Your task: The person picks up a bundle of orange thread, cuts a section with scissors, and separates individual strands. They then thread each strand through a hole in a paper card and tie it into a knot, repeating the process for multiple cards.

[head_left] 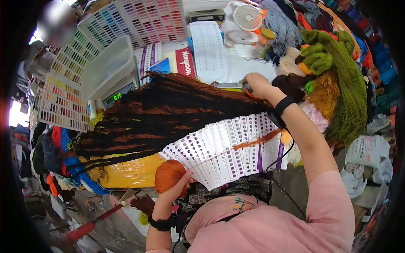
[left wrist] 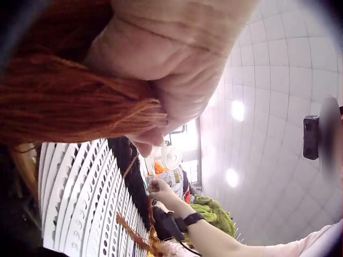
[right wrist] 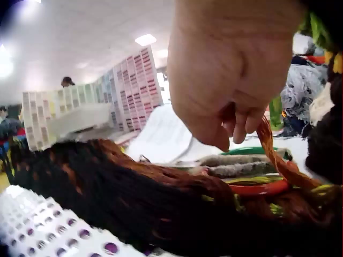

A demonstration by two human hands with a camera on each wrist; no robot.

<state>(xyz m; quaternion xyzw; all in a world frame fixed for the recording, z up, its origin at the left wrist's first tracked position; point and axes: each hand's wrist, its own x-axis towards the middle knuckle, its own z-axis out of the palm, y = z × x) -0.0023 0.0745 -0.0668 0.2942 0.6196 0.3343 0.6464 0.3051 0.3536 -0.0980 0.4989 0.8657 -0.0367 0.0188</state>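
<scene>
My left hand [head_left: 179,185] grips a thick rust-orange skein of thread [head_left: 166,177] in front of my body, its strands bunched against the palm in the left wrist view. A thin strand runs from it toward a loose orange tuft [head_left: 261,140] lying over the sample cards. My right hand [head_left: 260,86] is stretched out at the gathered end of a long black and brown bundle of thread [head_left: 168,107]. Its fingers are curled round an orange-brown strand [right wrist: 273,155] in the right wrist view. Under that hand lies a red curved piece [right wrist: 260,189].
White cards with rows of holes [head_left: 228,147] fan out beneath the bundle. A scale [head_left: 113,99] with a clear tray stands left, before the colour chart boards [head_left: 147,21]. Green skeins [head_left: 346,88] heap at right. A small fan [head_left: 247,17] and printed sheets [head_left: 209,50] sit behind.
</scene>
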